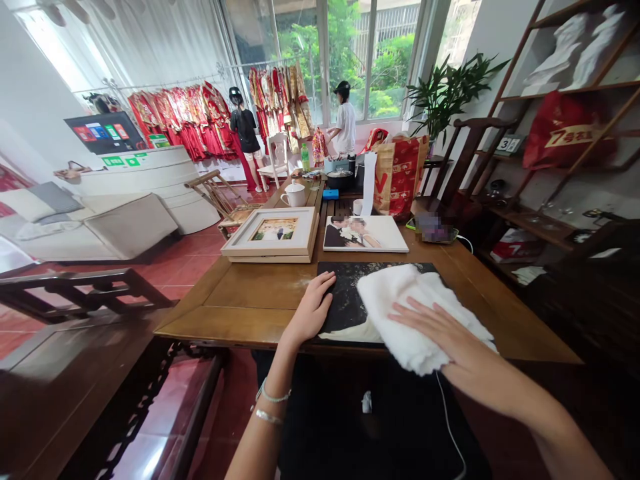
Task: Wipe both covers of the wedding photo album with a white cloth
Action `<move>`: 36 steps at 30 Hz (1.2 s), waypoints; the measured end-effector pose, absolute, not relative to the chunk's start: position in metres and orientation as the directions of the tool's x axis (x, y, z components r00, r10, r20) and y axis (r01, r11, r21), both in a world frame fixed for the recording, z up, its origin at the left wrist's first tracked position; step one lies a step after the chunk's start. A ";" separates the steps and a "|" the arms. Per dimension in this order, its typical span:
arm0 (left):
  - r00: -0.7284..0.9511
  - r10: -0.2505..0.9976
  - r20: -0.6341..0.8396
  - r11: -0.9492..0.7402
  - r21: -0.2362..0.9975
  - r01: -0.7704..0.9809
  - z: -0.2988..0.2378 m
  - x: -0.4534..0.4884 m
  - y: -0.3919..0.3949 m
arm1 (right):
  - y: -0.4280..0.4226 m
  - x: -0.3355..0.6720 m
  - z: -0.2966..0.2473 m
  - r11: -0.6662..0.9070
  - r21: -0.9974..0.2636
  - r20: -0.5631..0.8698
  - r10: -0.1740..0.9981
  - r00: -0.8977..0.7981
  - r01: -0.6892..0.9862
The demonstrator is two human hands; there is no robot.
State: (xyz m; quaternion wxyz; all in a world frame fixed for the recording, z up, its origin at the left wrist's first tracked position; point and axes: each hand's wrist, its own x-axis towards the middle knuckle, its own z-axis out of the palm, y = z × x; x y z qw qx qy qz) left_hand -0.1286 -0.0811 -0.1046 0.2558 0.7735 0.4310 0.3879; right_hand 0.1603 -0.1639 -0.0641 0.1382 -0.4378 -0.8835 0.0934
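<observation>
A dark photo panel (345, 300) lies flat at the near edge of the wooden table (250, 293). My left hand (310, 310) rests on the panel's left edge, fingers curled over it, holding it still. My right hand (440, 330) lies flat with fingers spread on a white cloth (410, 307), which covers the right part of the panel.
A framed photo (273, 232) and a wedding photo print (364, 233) lie further back, with a white mug (295, 195), a red bag (399, 173) and a phone (434, 230). Dark wooden chairs stand left and right. Two people stand by a rack of red garments (190, 120).
</observation>
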 end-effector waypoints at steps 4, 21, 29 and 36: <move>0.326 0.866 0.379 -0.496 0.731 0.469 -0.103 -0.127 -0.081 | -0.116 0.192 -0.075 0.475 -0.223 0.208 0.876 -0.435 0.851; 0.334 0.854 0.398 -0.515 0.735 0.440 -0.104 -0.126 -0.081 | -0.123 0.193 -0.087 0.376 -0.101 0.299 0.895 -0.333 0.921; 0.320 0.868 0.380 -0.492 0.742 0.454 -0.101 -0.125 -0.083 | -0.197 0.194 -0.092 0.420 -0.116 0.300 0.879 -0.371 0.900; 0.319 0.868 0.381 -0.493 0.740 0.458 -0.101 -0.126 -0.083 | -0.129 0.208 -0.088 0.418 -0.188 0.263 0.893 -0.364 0.889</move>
